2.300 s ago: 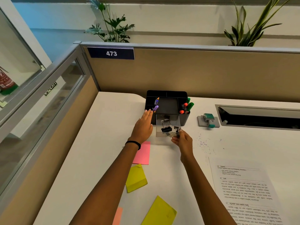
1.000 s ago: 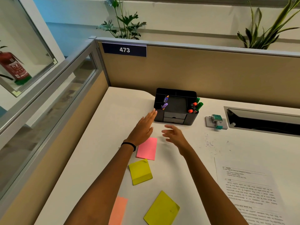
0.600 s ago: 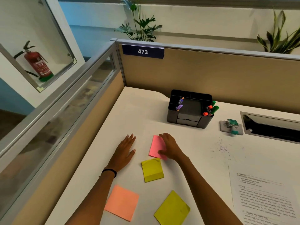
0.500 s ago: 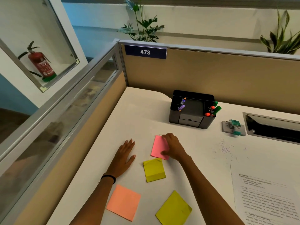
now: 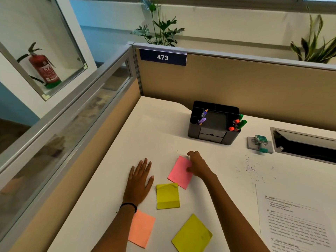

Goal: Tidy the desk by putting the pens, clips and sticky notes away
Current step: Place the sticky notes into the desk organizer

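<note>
A pink sticky note point(image 5: 179, 171) lies on the white desk point(image 5: 152, 131), its right edge pinched by my right hand point(image 5: 197, 165). My left hand point(image 5: 140, 180) rests flat on the desk to the left, fingers spread, holding nothing. A yellow sticky note point(image 5: 167, 195) lies just below the pink one. An orange sticky note point(image 5: 141, 229) and a second yellow sticky note point(image 5: 191, 234) lie nearer to me. The black desk organiser point(image 5: 213, 122) stands at the back with its drawer shut, purple pens point(image 5: 202, 117) on its left and green markers point(image 5: 238, 122) on its right.
A small grey and teal punch point(image 5: 259, 142) sits right of the organiser, with paper specks below it. A cable slot point(image 5: 305, 144) opens in the desk at far right. A printed sheet point(image 5: 294, 219) lies at lower right. Partition walls bound the desk at back and left.
The drawer with the binder clips has been shut. Both hands came back from the organiser; the left settled flat on the desk and the right took hold of the pink note's edge.
</note>
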The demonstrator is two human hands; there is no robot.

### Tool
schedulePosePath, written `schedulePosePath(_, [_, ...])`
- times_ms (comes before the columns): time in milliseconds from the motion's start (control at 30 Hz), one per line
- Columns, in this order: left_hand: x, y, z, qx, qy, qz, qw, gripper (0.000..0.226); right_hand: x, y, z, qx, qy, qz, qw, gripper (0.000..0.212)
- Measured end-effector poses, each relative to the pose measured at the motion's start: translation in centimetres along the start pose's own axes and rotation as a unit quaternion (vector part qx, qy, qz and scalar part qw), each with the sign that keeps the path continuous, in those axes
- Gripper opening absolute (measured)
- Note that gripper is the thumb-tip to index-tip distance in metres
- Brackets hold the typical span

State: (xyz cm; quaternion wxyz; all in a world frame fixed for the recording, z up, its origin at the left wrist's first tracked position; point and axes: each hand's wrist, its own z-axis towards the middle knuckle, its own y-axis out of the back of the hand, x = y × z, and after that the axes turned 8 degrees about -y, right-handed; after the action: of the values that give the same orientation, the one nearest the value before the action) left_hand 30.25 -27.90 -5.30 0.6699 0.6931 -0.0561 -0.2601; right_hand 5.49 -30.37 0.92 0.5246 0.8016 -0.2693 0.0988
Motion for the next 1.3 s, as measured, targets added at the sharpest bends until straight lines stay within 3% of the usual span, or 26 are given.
schedulePosePath(133, [-0.2, 0.2, 0.0, -0.005, -0.003, -0.008, 1.0, 0.079, 0.6, 4.0, -0.2, 0.005, 0.052, 0.004, 0.999, 0.027])
schedulePosePath(233, [-0.1, 0.2, 0.1, -0.013, -0.005, -0.017, 1.0, 0.077, 1.4, 7.9, -0.9, -0.08, 0.103, 0.059, 0.99, 0.019])
schedulePosePath(300, [0.0, 0.1, 0.1, -0.017, -0.005, -0.024, 1.0, 0.077, 2.0, 10.4, -1.4, -0.197, 0.148, 0.126, 0.961, 0.016])
schedulePosePath(400, [0.1, -0.2, 0.2, -0.018, -0.005, -0.025, 1.0, 0.076, 2.1, 13.7, -0.7, -0.367, 0.163, 0.246, 0.882, 0.017])
schedulePosePath(500, [0.2, -0.2, 0.3, -0.018, -0.005, -0.024, 1.0, 0.073, 1.7, 15.7, 1.3, -0.455, 0.132, 0.264, 0.84, 0.019])
schedulePosePath(633, [0.4, -0.5, 0.2, -0.017, -0.002, -0.025, 1.0, 0.07, 0.8, 16.3, 4.8, -0.463, 0.101, 0.213, 0.854, 0.021])
schedulePosePath(900, [0.7, -0.7, 0.3, -0.014, 0.003, -0.026, 1.0, 0.065, 0.5, 16.0, 8.8, -0.406, 0.07, 0.048, 0.91, 0.033])
schedulePosePath(1033, [0.7, -0.8, 0.3, -0.016, 0.002, -0.029, 0.999, 0.065, 0.8, 16.0, 9.7, -0.373, 0.074, 0.023, 0.925, 0.034])
schedulePosePath(1167, [0.7, -0.8, 0.3, -0.022, 0.0, -0.031, 0.999, 0.067, 1.5, 16.2, 9.0, -0.398, 0.079, 0.075, 0.911, 0.035])
schedulePosePath(1300, [0.6, -0.8, 0.3, -0.028, -0.002, -0.031, 0.999, 0.068, 2.6, 14.5, 5.8, -0.438, 0.143, 0.145, 0.876, 0.027])
